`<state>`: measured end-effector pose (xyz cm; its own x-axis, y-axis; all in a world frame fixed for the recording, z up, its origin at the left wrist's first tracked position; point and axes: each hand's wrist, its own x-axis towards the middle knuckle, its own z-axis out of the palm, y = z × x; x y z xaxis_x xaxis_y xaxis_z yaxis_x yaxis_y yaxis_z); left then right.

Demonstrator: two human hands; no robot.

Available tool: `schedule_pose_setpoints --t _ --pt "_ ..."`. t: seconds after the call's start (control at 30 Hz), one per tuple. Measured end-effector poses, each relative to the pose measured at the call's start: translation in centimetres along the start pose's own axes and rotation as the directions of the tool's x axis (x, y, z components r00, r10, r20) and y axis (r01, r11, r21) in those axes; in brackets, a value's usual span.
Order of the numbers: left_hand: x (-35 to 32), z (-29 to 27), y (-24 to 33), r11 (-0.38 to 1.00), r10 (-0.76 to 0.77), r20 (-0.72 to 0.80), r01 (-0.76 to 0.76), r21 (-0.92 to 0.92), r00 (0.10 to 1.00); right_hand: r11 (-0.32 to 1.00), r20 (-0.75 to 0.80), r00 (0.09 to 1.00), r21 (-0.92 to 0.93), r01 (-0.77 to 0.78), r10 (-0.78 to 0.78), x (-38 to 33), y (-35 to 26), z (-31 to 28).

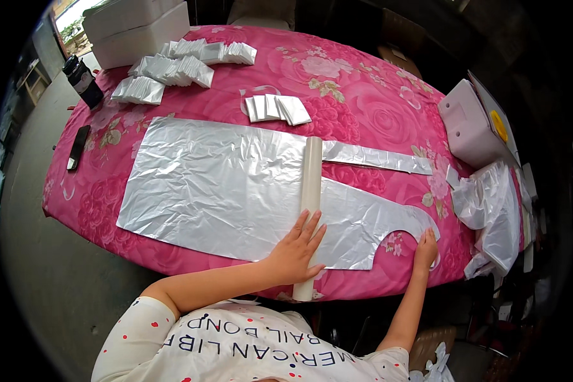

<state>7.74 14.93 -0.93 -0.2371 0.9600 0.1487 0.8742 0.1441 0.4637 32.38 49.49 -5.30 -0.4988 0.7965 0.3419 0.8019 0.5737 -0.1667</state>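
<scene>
A thin silver plastic sheet lies spread across the table, crinkled, with a curved cut-out and a narrow looped band at its right end. A separate-looking silver strip runs to the right above the cut-out. Across the sheet rests a pale tube, its near end reaching past the sheet's lower edge. My left hand lies over the lower part of the tube, fingers spread and palm down. At the far right of the sheet, my right hand pinches the edge of the band beside the cut-out.
Behind the sheet sit several folded silver packets, and bigger rows of them at the back left. A white foam box, a dark bottle and a phone stand or lie leftward. On the right are a foam box and clear plastic bags.
</scene>
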Motion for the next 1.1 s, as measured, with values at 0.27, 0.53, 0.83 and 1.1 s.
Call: schedule_pose_setpoints --t 0.27,0.53,0.83,1.1 --pt "-0.1 -0.3 0.0 1.000 0.006 -0.004 -0.006 0.000 1.000 1.000 -0.208 0.978 -0.013 0.004 -0.006 -0.8 -5.2 -2.4" --pt "0.2 -0.7 0.7 0.597 -0.101 -0.043 0.026 -0.802 0.994 0.607 0.181 0.981 0.788 -0.104 -0.067 -6.6 -21.2 -6.5" --pt "-1.7 -5.6 -8.4 0.081 -0.294 0.556 0.600 -0.796 0.777 0.489 0.223 0.777 0.864 0.123 -0.589 -12.8 -28.8 -10.1" --pt "-8.8 -13.7 -18.7 0.288 -0.526 0.537 0.732 -0.617 0.660 0.924 0.396 0.863 0.337 0.180 -0.313 -15.5 -26.6 -10.3"
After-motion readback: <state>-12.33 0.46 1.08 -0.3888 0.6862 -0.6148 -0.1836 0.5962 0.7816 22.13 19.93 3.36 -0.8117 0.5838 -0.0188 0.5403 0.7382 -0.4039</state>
